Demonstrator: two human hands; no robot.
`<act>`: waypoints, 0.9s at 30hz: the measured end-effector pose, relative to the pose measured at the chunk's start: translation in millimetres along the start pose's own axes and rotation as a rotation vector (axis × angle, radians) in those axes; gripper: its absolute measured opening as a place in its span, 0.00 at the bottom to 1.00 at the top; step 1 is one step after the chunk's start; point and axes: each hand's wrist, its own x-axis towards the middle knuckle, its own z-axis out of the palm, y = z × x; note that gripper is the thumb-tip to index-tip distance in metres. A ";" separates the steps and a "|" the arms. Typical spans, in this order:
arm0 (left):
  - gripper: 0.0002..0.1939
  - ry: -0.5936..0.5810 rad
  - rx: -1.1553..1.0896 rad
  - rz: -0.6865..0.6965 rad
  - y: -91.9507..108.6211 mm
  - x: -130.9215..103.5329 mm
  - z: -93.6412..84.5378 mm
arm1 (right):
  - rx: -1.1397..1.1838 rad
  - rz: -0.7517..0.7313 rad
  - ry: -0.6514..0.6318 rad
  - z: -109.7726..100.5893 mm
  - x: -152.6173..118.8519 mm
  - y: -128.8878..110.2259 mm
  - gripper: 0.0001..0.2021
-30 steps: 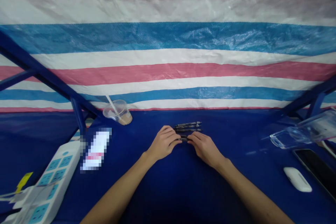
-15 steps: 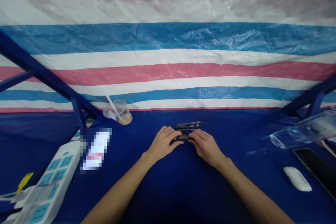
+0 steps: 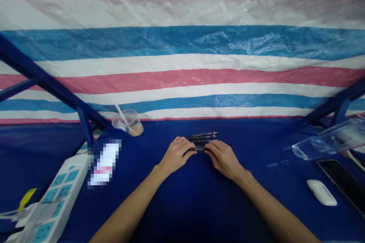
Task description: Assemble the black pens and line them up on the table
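Sheeting (image 3: 182, 38) striped red, white and blue hangs along the far edge of the dark blue tabletop (image 3: 196, 205); anything rolled that way would likely fetch up against its hem or slip under it. By the left side of the tabletop lies a white power strip (image 3: 64, 193) with plugs and cables in it, which a sideways swing could snag. Towards the right edge, a clear plastic container (image 3: 327, 140) might be shoved over by a wide reach. Both hands work nearer the far edge than the near one: the left hand (image 3: 178, 153) and right hand (image 3: 222, 155) are curled nearly closed, thumbs against fingers, each pinching one end of the same pen. Close to the right edge lies a dark phone (image 3: 342, 182), with a bright, blurred-out panel (image 3: 105, 163) over by the power strip. Near the far left corner stands a cup (image 3: 131, 123) with some brown drink; knocked over, it could wet that panel, even the live sockets. A rounded white case (image 3: 322, 192) sits beside the phone, easily slid by a stray nudge. Loose pens (image 3: 203, 135) lie just beyond the fingers, so knuckles could roll them apart. Smallest is the held pen (image 3: 199, 149), mostly hidden; whether it is whole cannot be told. Uneven force might make it slip, or spring a small part loose.
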 end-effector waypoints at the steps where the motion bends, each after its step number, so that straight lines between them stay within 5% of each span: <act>1: 0.06 -0.008 -0.008 0.002 0.0 -0.3 0.1 | -0.003 -0.002 -0.005 -0.1 -0.1 0.3 0.07; 11: 0.15 -0.035 -0.008 -0.018 -0.4 -0.8 -1.2 | -0.001 -0.013 -0.016 1.0 -0.4 0.0 0.07; 15: 0.06 -0.042 -0.021 -0.002 0.0 0.1 -1.5 | -0.014 -0.017 -0.016 1.0 -0.7 0.1 0.07; 22: 0.14 -0.040 -0.027 0.004 0.8 -0.2 -3.9 | -0.012 -0.023 -0.006 1.6 -0.7 0.6 0.08; 27: 0.05 -0.057 -0.042 -0.003 0.6 0.3 -2.4 | -0.023 -0.028 -0.015 0.1 0.2 -0.9 0.08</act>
